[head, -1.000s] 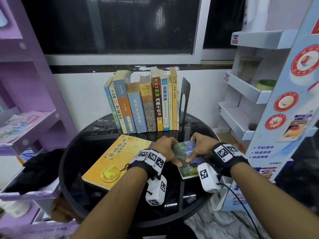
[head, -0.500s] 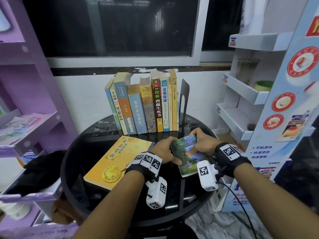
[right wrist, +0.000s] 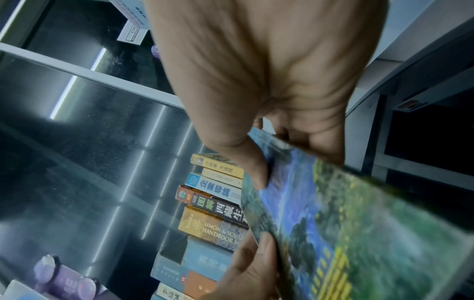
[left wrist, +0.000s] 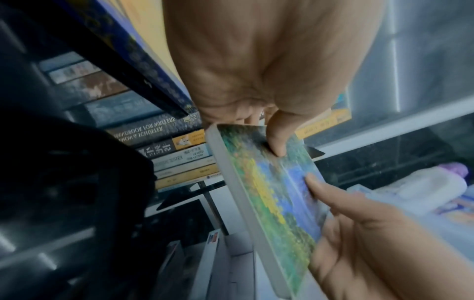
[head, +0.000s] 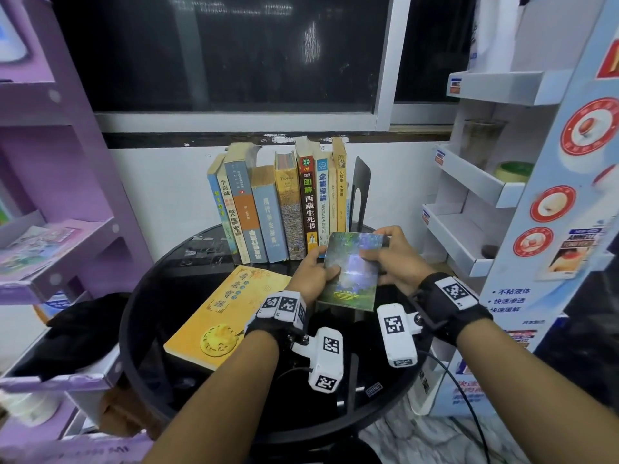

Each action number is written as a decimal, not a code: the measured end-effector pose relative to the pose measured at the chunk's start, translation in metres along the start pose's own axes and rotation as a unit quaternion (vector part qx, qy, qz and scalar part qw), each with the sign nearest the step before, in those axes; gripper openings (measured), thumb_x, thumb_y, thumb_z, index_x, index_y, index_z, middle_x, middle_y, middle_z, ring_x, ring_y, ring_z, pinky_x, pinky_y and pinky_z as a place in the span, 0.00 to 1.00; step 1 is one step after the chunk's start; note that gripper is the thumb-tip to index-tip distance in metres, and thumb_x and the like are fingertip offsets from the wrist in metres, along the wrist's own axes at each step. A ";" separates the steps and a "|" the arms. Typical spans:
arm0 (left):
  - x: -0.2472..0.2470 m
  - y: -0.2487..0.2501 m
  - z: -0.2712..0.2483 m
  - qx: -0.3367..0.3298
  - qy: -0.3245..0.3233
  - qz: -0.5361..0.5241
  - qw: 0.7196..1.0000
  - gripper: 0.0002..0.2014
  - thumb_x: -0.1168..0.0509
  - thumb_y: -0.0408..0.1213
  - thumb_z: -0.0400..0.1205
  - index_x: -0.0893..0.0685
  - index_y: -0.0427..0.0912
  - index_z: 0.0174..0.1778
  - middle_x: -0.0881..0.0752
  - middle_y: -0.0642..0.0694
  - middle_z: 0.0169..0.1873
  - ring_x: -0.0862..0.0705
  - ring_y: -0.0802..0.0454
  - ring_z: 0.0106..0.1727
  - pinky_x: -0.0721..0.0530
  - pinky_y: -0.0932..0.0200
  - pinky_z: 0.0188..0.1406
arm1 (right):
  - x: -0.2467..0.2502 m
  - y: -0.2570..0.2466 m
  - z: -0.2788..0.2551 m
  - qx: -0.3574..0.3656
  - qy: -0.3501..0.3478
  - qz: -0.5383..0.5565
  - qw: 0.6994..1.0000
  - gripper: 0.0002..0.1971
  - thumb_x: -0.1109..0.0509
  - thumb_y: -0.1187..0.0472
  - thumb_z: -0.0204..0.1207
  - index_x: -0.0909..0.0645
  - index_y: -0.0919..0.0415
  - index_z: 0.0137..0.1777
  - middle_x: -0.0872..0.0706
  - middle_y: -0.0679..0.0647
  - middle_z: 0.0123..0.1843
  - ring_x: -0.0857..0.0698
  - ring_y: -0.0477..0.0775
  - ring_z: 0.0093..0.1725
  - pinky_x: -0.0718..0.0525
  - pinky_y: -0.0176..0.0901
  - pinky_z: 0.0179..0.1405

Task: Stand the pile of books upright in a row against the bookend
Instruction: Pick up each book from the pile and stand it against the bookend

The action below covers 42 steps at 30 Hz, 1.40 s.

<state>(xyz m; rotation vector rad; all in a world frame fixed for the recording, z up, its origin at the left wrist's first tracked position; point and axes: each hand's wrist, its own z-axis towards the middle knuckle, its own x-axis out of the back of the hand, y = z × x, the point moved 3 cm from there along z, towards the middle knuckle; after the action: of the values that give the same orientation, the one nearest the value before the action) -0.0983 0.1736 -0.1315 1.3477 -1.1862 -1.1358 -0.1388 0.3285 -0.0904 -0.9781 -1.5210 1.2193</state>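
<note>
Both hands hold a small book with a green and blue landscape cover (head: pixel 351 272), tilted up off the black round table (head: pixel 160 296). My left hand (head: pixel 318 269) grips its left edge, thumb on the cover (left wrist: pixel 275 140). My right hand (head: pixel 390 259) grips its right edge, thumb on the cover (right wrist: pixel 256 170). Behind it, several books (head: pixel 284 209) stand upright in a row against a black bookend (head: pixel 361 192). A large yellow book (head: pixel 227 313) lies flat on the table's left side.
A purple shelf unit (head: pixel 50 195) stands at the left. A white and blue cardboard display rack (head: pixel 502 195) stands at the right. The white wall and dark window (head: pixel 217 51) are right behind the book row.
The landscape book has been lifted from lying flat on the table to tilted up and nearer the book row, with both hands moving up and forward with it.
</note>
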 end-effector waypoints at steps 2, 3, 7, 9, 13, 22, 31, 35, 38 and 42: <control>0.006 0.000 0.000 0.003 -0.002 -0.032 0.999 0.20 0.41 0.23 0.84 0.29 0.45 0.70 0.13 0.41 0.42 0.14 0.45 0.39 0.15 0.48 0.50 | 0.002 -0.008 -0.007 0.006 -0.031 0.008 0.999 0.13 0.32 0.69 0.80 0.34 0.57 0.56 0.16 0.58 0.48 0.11 0.59 0.36 0.10 0.59 0.33; 0.010 0.000 0.000 0.003 -0.001 -0.041 0.999 0.20 0.42 0.22 0.84 0.28 0.46 0.69 0.13 0.41 0.42 0.14 0.45 0.38 0.15 0.48 0.49 | 0.002 -0.012 -0.011 0.008 -0.051 0.006 0.999 0.12 0.33 0.68 0.81 0.33 0.57 0.55 0.15 0.60 0.47 0.11 0.61 0.35 0.10 0.59 0.31; 0.018 -0.002 -0.004 -0.002 -0.014 -0.077 0.997 0.23 0.43 0.21 0.83 0.26 0.44 0.72 0.13 0.38 0.46 0.14 0.41 0.42 0.15 0.48 0.47 | 0.001 -0.023 -0.023 0.006 -0.110 0.003 0.994 0.13 0.30 0.69 0.79 0.32 0.59 0.54 0.12 0.66 0.50 0.09 0.66 0.38 0.10 0.61 0.33; 0.020 -0.002 -0.005 -0.009 -0.022 -0.081 0.996 0.23 0.43 0.21 0.83 0.26 0.44 0.72 0.13 0.37 0.46 0.13 0.41 0.42 0.14 0.50 0.45 | -0.003 -0.026 -0.025 0.015 -0.125 -0.013 0.992 0.16 0.28 0.69 0.77 0.30 0.61 0.58 0.13 0.65 0.53 0.09 0.63 0.39 0.09 0.59 0.33; 0.019 0.004 -0.008 -0.025 -0.041 -0.086 0.995 0.24 0.44 0.19 0.82 0.26 0.42 0.72 0.12 0.37 0.46 0.12 0.43 0.38 0.12 0.51 0.42 | -0.013 -0.026 -0.025 0.051 -0.140 -0.093 0.985 0.23 0.27 0.71 0.75 0.25 0.53 0.67 0.20 0.56 0.65 0.09 0.61 0.46 0.10 0.57 0.32; 0.015 0.031 -0.007 -0.046 -0.011 0.054 0.997 0.17 0.39 0.22 0.83 0.23 0.46 0.62 0.20 0.45 0.41 0.17 0.52 0.38 0.17 0.68 0.26 | -0.015 -0.034 -0.027 0.101 -0.093 -0.187 0.973 0.28 0.30 0.70 0.78 0.29 0.50 0.76 0.20 0.52 0.64 0.09 0.52 0.36 0.11 0.46 0.26; 0.020 0.087 0.011 -0.302 0.079 0.518 0.796 0.17 0.34 0.41 0.81 0.19 0.52 0.67 0.19 0.49 0.66 0.26 0.50 0.70 0.32 0.49 0.74 | 0.016 -0.044 -0.007 0.150 0.037 -0.267 0.951 0.24 0.28 0.66 0.75 0.25 0.48 0.69 0.12 0.56 0.55 0.11 0.53 0.39 0.10 0.50 0.43; 0.012 0.111 0.023 -0.349 0.091 0.606 0.709 0.17 0.34 0.45 0.81 0.19 0.53 0.67 0.20 0.50 0.68 0.28 0.48 0.73 0.36 0.46 0.76 | 0.024 -0.047 0.004 0.155 0.077 -0.282 0.944 0.24 0.28 0.65 0.74 0.24 0.49 0.70 0.13 0.58 0.55 0.12 0.57 0.41 0.11 0.54 0.48; 0.005 0.126 0.031 -0.382 0.084 0.649 0.652 0.17 0.35 0.45 0.80 0.18 0.52 0.66 0.20 0.51 0.67 0.27 0.48 0.72 0.37 0.47 0.77 | 0.026 -0.048 0.011 0.163 0.095 -0.294 0.937 0.24 0.28 0.66 0.75 0.24 0.50 0.70 0.13 0.59 0.54 0.14 0.58 0.39 0.12 0.53 0.51; -0.008 0.134 0.043 -0.388 0.060 0.703 0.592 0.19 0.37 0.44 0.80 0.19 0.51 0.68 0.22 0.51 0.70 0.33 0.50 0.77 0.44 0.48 0.79 | 0.027 -0.047 0.019 0.164 0.104 -0.311 0.930 0.24 0.29 0.65 0.76 0.25 0.49 0.70 0.14 0.61 0.54 0.14 0.58 0.37 0.12 0.52 0.51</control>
<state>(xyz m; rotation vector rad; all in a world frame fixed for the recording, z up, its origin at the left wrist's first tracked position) -0.1530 0.1711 -0.0013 -0.3685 -0.9822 -0.1886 -0.1660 0.3404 -0.0406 -0.3405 -1.2628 0.8375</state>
